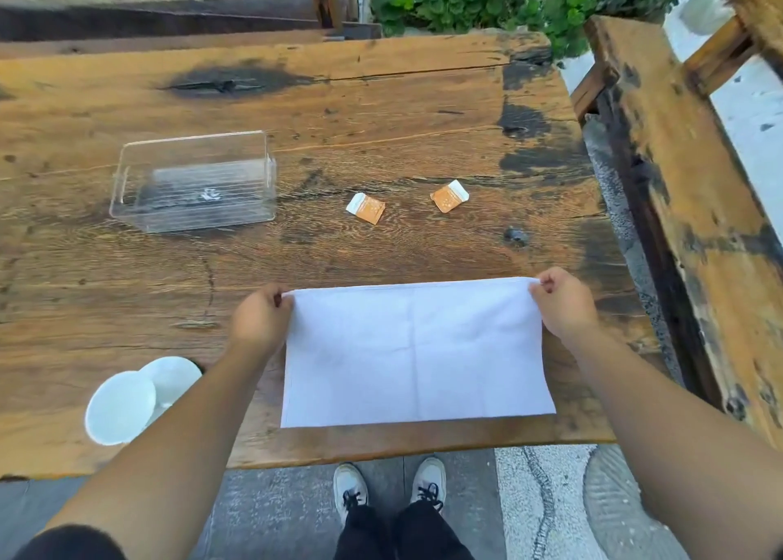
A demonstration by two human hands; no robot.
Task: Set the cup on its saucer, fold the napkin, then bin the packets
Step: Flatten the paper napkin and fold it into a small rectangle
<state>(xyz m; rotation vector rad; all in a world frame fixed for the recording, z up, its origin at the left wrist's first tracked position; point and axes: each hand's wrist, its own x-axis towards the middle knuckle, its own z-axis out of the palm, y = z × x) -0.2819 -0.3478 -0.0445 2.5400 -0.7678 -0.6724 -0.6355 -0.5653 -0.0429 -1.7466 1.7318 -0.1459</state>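
Note:
A white napkin [417, 354] lies flat near the table's front edge. My left hand [260, 318] pinches its far left corner and my right hand [561, 303] pinches its far right corner. Farther back, two orange and white packets lie apart on the wood, one [366, 208] left of the other [449, 196]. A clear plastic bin [192, 182] stands empty at the left. At the front left a white cup [120, 407] rests on a white saucer [178, 375], partly hidden by my left forearm.
The wooden table [381, 93] has dark stains and cracks. A wooden bench [678, 157] runs along the right side, another stands behind. Green plants [508, 0] grow at the back. My shoes [390, 485] stand on the pavement below the table's front edge.

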